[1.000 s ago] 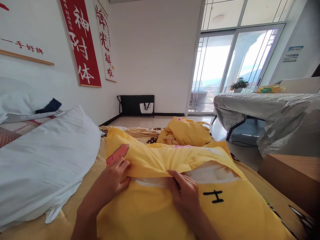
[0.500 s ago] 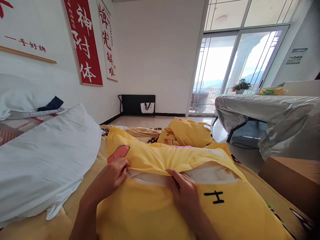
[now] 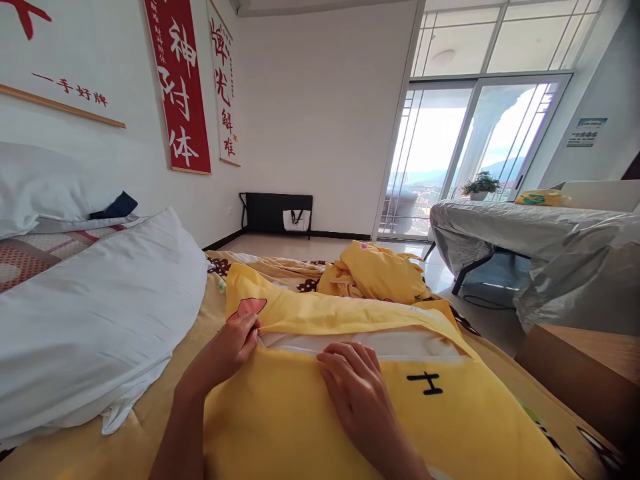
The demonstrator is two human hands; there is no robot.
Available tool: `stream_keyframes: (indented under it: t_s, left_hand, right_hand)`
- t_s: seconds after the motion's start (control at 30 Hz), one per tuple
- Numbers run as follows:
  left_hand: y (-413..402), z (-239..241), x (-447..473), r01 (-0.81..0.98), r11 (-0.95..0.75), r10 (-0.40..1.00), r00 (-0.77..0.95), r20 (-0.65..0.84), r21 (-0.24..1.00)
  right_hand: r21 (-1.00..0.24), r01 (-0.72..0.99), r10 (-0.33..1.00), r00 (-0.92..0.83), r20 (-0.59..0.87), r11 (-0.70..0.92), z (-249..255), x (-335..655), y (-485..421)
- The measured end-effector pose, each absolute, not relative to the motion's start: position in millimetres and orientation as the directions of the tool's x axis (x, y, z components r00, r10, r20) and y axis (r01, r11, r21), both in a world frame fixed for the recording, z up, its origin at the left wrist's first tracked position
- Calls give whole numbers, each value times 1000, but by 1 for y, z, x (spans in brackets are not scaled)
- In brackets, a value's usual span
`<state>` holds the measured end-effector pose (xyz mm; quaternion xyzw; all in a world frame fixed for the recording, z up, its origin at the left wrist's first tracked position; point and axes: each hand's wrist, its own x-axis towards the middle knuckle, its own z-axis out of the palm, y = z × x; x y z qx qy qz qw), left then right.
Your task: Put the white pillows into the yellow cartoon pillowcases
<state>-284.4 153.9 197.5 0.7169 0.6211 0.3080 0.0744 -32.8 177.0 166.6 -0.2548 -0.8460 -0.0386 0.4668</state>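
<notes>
A pillow in a yellow pillowcase [image 3: 450, 420] lies on the bed in front of me, its open flap showing a strip of white pillow [image 3: 400, 343] inside. My left hand [image 3: 227, 350] pinches the flap's edge near a pink cartoon print. My right hand [image 3: 353, 390] lies flat, palm down, on the yellow case just below the opening, fingers spread, holding nothing.
A large white pillow [image 3: 90, 313] lies to the left on the yellow sheet. A crumpled yellow cloth heap [image 3: 380, 273] sits beyond. A plastic-covered table [image 3: 540, 233] and a wooden surface [image 3: 585, 367] stand to the right. Red banners hang on the left wall.
My right hand let go of the flap's edge and now rests flat on the case. The flap has settled lower, narrowing the opening. My left hand keeps its pinch.
</notes>
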Motion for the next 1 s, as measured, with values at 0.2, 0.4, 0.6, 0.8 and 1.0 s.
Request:
stream_keyframes:
  t_s: [0.2, 0.4, 0.6, 0.8, 1.0]
  left_hand:
    - [163, 194, -288, 814, -274, 913, 53, 404, 513]
    - [170, 192, -293, 756, -255, 915, -14, 404, 603]
    - [187, 178, -302, 582, -231, 921, -126, 368, 780]
    - [206, 162, -301, 479, -172, 902, -274, 332, 861]
    - [209, 160, -298, 436, -136, 879, -361, 312, 889]
  right_hand:
    - [-150, 352, 349, -618, 704, 924, 182, -78, 162]
    - [-218, 455, 495, -684, 535, 864, 187, -135, 185]
    - [-317, 617, 690, -586, 426, 720, 183, -159, 206]
    - [-332, 677, 752, -556, 355, 657, 179, -166, 215]
    - [-268, 755, 795, -516, 320, 599, 183, -178, 214]
